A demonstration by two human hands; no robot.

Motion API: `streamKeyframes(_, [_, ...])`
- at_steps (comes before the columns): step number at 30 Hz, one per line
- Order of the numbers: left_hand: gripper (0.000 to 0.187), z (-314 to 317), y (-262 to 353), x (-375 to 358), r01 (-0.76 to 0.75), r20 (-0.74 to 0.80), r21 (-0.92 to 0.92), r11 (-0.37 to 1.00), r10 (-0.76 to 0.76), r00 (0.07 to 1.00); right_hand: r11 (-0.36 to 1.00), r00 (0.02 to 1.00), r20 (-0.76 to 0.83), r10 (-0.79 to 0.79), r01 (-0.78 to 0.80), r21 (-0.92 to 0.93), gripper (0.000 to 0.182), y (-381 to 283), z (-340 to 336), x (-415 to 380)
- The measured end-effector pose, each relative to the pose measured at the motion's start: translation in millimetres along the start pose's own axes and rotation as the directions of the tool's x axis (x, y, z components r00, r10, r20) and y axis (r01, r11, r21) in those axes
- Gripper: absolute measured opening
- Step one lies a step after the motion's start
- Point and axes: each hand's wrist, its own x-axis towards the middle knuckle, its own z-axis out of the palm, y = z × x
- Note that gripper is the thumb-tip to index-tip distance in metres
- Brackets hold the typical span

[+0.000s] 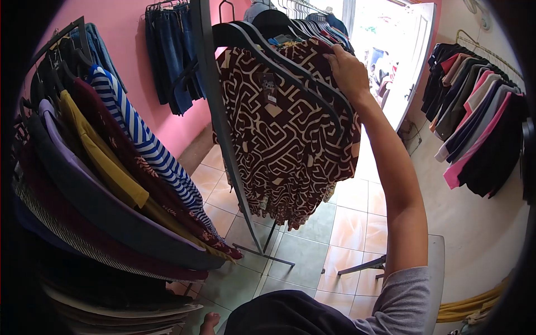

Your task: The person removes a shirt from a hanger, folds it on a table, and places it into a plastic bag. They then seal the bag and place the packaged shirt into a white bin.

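Note:
My right hand [347,71] is raised at the upper middle, fingers closed on the shoulder of a dark brown blouse [290,134] with a cream maze-like pattern. The blouse hangs from a black hanger [240,36] among other garments, and a tag [270,89] shows near its neckline. My right arm reaches up from the lower right in a grey sleeve. I cannot see my left hand.
A dark metal rack post [223,123] stands left of the blouse. Hanging clothes [139,151] fill the left side. Jeans [174,56] hang on the pink wall. More clothes [474,106] hang at right, beside an open white door [412,67]. Small bare skin, seemingly a foot, shows at bottom.

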Motion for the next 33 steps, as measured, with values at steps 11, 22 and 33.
streamKeyframes(11, [0.035,-19,51,29,-0.247,0.055,0.044,0.968,0.245,0.968,0.972,0.968,0.123,-0.218,0.227,-0.066,0.022,-36,11,47])
streamKeyframes(22, [0.033,-41,122,1,-0.534,0.017,0.049,0.844,0.534,0.846,0.977,0.904,0.399,0.153,-0.198,0.075,0.027,1,17,-121])
streamKeyframes(33, [0.020,-60,380,-108,-0.994,0.046,0.075,0.080,0.995,0.084,0.940,0.892,0.318,0.320,-0.340,0.009,0.017,51,-106,-382])
